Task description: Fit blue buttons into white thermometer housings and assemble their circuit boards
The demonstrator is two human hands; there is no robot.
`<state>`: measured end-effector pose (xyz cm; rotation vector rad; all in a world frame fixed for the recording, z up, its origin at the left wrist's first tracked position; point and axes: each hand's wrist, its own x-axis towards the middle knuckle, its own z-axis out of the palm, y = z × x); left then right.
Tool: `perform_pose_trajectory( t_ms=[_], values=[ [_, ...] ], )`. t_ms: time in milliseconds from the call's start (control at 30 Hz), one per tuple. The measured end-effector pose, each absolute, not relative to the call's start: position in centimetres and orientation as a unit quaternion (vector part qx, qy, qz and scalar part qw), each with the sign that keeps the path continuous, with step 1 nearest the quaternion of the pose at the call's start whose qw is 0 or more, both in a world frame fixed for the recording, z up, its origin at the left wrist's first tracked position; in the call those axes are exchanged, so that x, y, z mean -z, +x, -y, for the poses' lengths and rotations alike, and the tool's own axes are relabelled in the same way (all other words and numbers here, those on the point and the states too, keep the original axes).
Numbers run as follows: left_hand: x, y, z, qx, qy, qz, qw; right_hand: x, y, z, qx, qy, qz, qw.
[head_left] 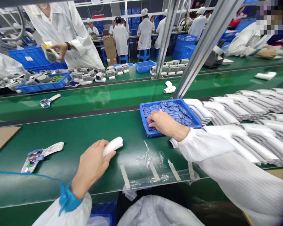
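My left hand (93,163) is closed round a white plastic shell piece (113,145), holding it just above the green bench. My right hand (163,123) reaches into a small blue tray (146,108) full of bluish round parts (176,111); its fingertips are curled down among the parts at the tray's near left corner, and what they pinch is hidden. A blue wrist strap (67,197) circles my left wrist.
Rows of white plastic shells (247,125) lie stacked to the right. A half-assembled unit (41,155) rests at left, beside a brown board (0,138). Clear film scraps (151,157) and tape strips lie near the front edge. Across the belt, workers in white coats stand by blue bins (43,82).
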<state>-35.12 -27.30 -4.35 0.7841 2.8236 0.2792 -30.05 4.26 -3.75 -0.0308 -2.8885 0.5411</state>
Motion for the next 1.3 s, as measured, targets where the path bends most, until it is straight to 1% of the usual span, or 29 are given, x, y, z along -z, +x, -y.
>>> perform_pose_trajectory(
  t_ms=[100, 133, 200, 300, 333, 400, 467, 533, 700, 800, 900, 967, 1067, 1100, 1200, 1233, 1300],
  values=[
    [4.0, -35.5, 28.2, -0.281, 0.202, -0.929, 0.135, 1.9, -28.0, -3.7, -0.21, -0.052, 0.965, 0.151],
    [3.8, -35.4, 28.1, -0.347, 0.198, -0.905, 0.148, 1.4, -27.1, -3.2, -0.24, -0.067, 0.954, 0.169],
    [3.6, -34.4, 27.3, -0.45, 0.192, -0.851, 0.19, 1.0, -25.2, -1.3, -0.345, -0.11, 0.91, 0.203],
    [3.8, -31.9, 24.8, -0.528, 0.182, -0.776, 0.292, 2.0, -23.0, 2.5, -0.498, -0.189, 0.811, 0.24],
    [4.0, -31.0, 24.0, -0.545, 0.187, -0.753, 0.319, 2.6, -22.4, 3.7, -0.526, -0.206, 0.789, 0.242],
    [4.5, -29.7, 22.7, -0.568, 0.201, -0.722, 0.341, 3.9, -21.7, 5.6, -0.575, -0.21, 0.757, 0.228],
    [4.9, -29.0, 22.2, -0.568, 0.219, -0.722, 0.33, 4.8, -21.2, 6.7, -0.616, -0.194, 0.736, 0.203],
    [4.8, -28.8, 22.4, -0.547, 0.243, -0.739, 0.309, 5.2, -20.9, 6.9, -0.628, -0.179, 0.732, 0.194],
    [3.5, -29.0, 23.2, -0.458, 0.304, -0.802, 0.232, 4.2, -20.5, 6.1, -0.591, -0.172, 0.761, 0.206],
    [3.1, -28.9, 23.2, -0.45, 0.317, -0.802, 0.233, 3.3, -20.5, 5.9, -0.576, -0.167, 0.782, 0.17],
    [3.3, -28.7, 23.0, -0.45, 0.331, -0.794, 0.24, 3.0, -20.6, 6.0, -0.537, -0.115, 0.825, 0.135],
    [3.6, -28.7, 22.9, -0.419, 0.352, -0.815, 0.19, 3.4, -20.7, 6.3, -0.505, -0.075, 0.848, 0.144],
    [4.3, -29.0, 22.9, -0.352, 0.406, -0.841, 0.067, 4.9, -20.6, 6.9, -0.473, -0.061, 0.855, 0.206],
    [4.5, -29.1, 23.0, -0.334, 0.425, -0.84, 0.044, 5.4, -20.4, 7.1, -0.469, -0.067, 0.853, 0.217],
    [5.6, -29.0, 23.2, -0.334, 0.43, -0.838, 0.032, 6.7, -19.4, 7.2, -0.464, -0.099, 0.858, 0.197],
    [6.2, -28.9, 23.3, -0.348, 0.4, -0.848, 0.018, 6.8, -18.9, 7.2, -0.462, -0.109, 0.861, 0.182],
    [7.5, -28.5, 23.1, -0.372, 0.312, -0.873, -0.043, 6.9, -18.1, 7.2, -0.459, -0.116, 0.87, 0.139]
  ],
)
